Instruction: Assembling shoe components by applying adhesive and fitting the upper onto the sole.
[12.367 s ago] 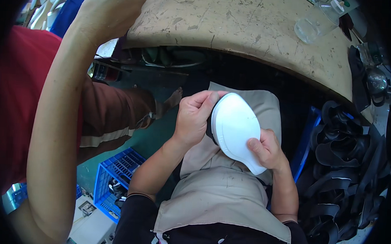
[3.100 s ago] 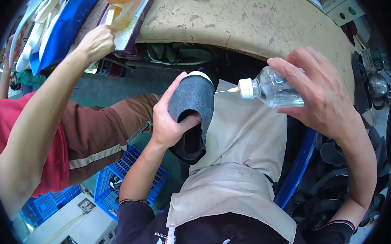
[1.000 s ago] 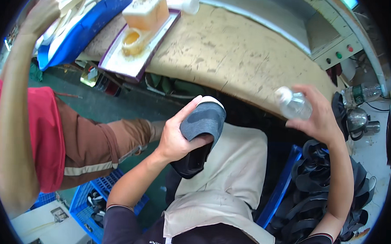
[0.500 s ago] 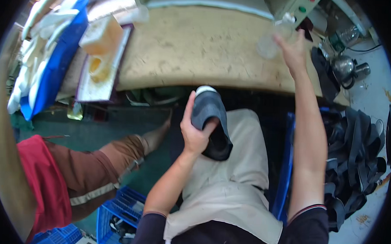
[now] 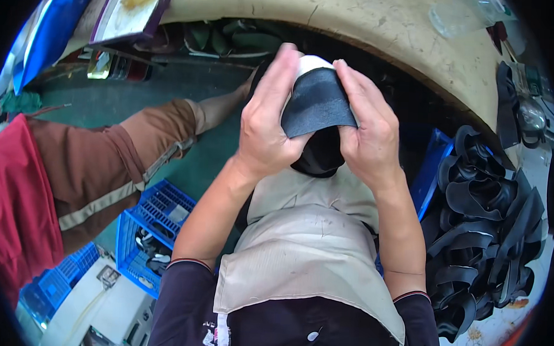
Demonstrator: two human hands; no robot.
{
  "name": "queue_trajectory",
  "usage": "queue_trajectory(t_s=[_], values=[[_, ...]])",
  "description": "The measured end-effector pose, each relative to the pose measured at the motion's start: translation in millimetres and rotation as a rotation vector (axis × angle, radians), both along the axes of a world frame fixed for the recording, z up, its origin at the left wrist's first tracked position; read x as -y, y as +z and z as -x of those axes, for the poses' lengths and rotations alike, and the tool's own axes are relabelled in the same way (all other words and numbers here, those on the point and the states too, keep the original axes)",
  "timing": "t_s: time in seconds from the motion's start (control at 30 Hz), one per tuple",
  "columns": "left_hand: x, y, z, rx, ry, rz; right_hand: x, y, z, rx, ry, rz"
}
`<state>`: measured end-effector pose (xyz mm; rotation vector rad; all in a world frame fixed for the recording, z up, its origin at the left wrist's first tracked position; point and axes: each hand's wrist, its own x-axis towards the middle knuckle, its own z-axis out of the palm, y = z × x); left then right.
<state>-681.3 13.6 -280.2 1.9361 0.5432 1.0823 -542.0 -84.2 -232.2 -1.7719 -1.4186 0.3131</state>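
The fingers [image 5: 280, 77] of the left hand [image 5: 263, 126] are stretched out side by side and press along the left flank of the shoe [image 5: 320, 97], while those of the right hand [image 5: 376, 131] press in the same way on its right flank, so the shoe is squeezed between both hands. The two thumbs come near the opening, but how deep they reach I cannot tell. The shoe is dark grey, with a white edge at the toe; it is held above the lap, the toe pointing away from the body. Below it is the beige apron [image 5: 313, 267]. Farther out, at the right, there is a pile of black pieces [image 5: 481, 237]; at the left, a co-worker's leg [image 5: 120, 151] in brown trousers, and near it a blue crate [image 5: 123, 243]. Beyond the hands is the table [image 5: 370, 19], bearing a clear bottle [image 5: 457, 19] at the right.
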Motion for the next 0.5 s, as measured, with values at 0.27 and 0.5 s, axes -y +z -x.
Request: queue_trajectory(t_s=[0.27,0.5], values=[[1,-13,12,-0.266,-0.175,-0.323,39,-53,-11,0.142,-0.028,-0.131],[29,-47,-29,-0.228,-0.154,-0.396,67,-100,-47,0.188,-0.100,-0.313]])
